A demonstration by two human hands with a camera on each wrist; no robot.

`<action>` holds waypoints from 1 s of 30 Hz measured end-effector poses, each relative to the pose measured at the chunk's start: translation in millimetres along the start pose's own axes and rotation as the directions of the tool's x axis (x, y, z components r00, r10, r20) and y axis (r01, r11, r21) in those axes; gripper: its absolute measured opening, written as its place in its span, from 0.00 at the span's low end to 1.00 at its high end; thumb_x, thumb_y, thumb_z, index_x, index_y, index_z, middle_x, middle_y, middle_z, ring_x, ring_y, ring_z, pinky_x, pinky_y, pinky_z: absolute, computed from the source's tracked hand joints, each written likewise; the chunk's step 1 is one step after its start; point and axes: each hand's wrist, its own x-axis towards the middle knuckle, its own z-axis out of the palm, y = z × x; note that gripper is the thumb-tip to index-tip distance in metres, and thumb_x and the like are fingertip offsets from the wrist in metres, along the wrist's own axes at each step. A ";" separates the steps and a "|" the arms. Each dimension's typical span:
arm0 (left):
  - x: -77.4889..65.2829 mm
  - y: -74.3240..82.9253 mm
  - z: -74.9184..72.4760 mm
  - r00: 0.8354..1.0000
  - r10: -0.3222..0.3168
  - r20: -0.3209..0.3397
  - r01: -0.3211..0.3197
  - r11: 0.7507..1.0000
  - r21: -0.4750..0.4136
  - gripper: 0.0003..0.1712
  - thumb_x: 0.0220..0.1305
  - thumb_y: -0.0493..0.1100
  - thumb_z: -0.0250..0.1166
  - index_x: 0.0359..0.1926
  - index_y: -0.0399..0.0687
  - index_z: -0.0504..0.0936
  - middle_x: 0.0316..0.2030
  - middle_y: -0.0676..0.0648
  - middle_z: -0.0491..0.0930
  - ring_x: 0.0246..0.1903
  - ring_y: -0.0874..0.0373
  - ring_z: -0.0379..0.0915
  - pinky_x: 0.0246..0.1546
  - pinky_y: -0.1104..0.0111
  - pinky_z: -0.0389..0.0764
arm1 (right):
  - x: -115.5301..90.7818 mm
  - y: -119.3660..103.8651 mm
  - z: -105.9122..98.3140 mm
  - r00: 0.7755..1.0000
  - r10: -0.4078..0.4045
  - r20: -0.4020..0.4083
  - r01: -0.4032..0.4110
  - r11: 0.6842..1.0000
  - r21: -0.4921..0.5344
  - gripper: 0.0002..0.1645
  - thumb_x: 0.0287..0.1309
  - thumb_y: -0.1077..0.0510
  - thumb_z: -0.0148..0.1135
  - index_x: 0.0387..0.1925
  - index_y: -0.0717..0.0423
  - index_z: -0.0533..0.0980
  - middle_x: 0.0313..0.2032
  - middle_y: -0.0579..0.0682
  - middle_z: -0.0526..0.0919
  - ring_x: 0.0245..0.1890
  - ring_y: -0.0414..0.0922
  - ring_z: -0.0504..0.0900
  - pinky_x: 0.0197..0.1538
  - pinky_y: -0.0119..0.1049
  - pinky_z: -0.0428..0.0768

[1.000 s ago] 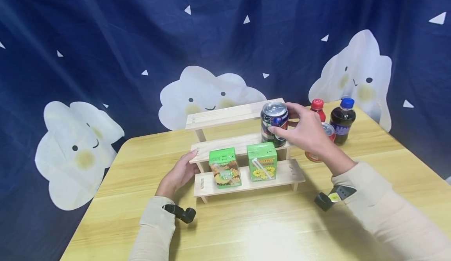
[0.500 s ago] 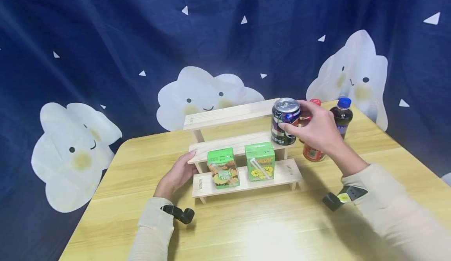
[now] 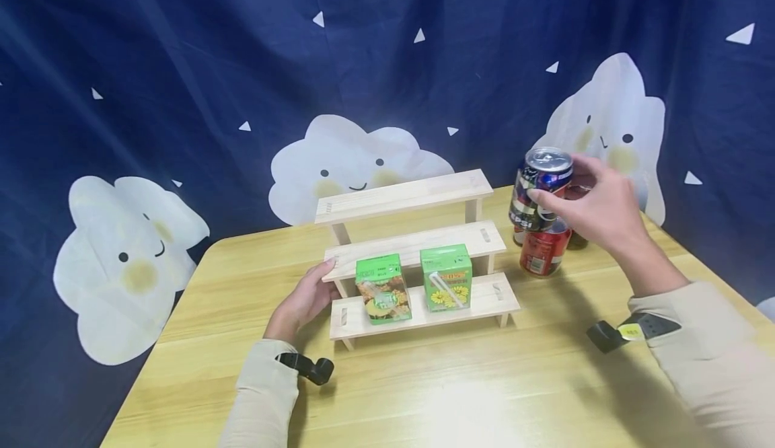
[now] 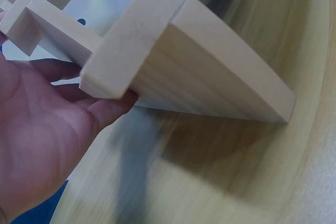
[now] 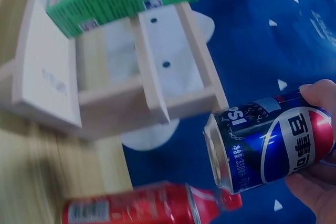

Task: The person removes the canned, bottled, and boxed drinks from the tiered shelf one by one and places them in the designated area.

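Observation:
My right hand (image 3: 611, 209) grips a Pepsi can (image 3: 547, 179), raised in the air to the right of a three-tier wooden shelf (image 3: 406, 249). Below it stands a red can (image 3: 543, 253) on the table, partly overlapped by the Pepsi can in the head view. Thumb and fingers curl round the Pepsi can (image 5: 262, 145) near its top in the right wrist view. My left hand (image 3: 305, 296) holds the left end of the middle tier, its fingers under the board (image 4: 121, 56) in the left wrist view. Two green drink cartons, one brown-printed (image 3: 384, 293) and one with yellow flowers (image 3: 447, 280), stand on the lowest tier.
Behind the red can are bottles mostly hidden by my right hand and the Pepsi can; the base of a dark bottle (image 3: 578, 241) shows. A blue curtain (image 3: 363, 51) with clouds hangs behind the wooden table (image 3: 212, 313).
My right hand has lifted the Pepsi can off the shelf's middle tier and carried it right, over the red can. My left hand stays at the shelf's left end.

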 end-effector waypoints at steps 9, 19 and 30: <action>0.2 -0.5 0.0 1.000 0.001 -0.004 -0.001 1.000 0.009 0.35 0.73 0.54 0.33 0.69 0.34 0.52 0.65 0.30 0.59 0.61 0.46 0.62 0.59 0.55 0.67 | 1.0 19.4 -22.0 0.993 0.030 -0.115 -0.039 0.997 -0.073 0.43 0.41 0.42 0.74 0.58 0.57 0.73 0.50 0.63 0.80 0.29 0.12 0.67 0.36 0.09 0.67; 1.2 -1.2 -0.8 1.000 -0.003 0.005 0.003 1.000 -0.008 0.35 0.73 0.54 0.33 0.69 0.32 0.52 0.63 0.32 0.61 0.60 0.48 0.65 0.61 0.52 0.65 | 1.8 45.4 -37.7 0.985 0.111 -0.130 -0.120 0.991 -0.062 0.48 0.43 0.43 0.72 0.64 0.58 0.67 0.52 0.70 0.76 0.26 0.11 0.64 0.57 0.31 0.62; -0.9 1.6 1.5 1.000 -0.008 0.002 0.009 0.999 -0.033 0.34 0.73 0.53 0.33 0.69 0.34 0.52 0.64 0.30 0.59 0.62 0.44 0.61 0.63 0.49 0.61 | -2.4 64.4 -42.4 0.977 0.154 -0.144 -0.173 0.977 -0.128 0.47 0.44 0.41 0.71 0.62 0.59 0.68 0.51 0.69 0.76 0.23 0.08 0.61 0.61 0.40 0.64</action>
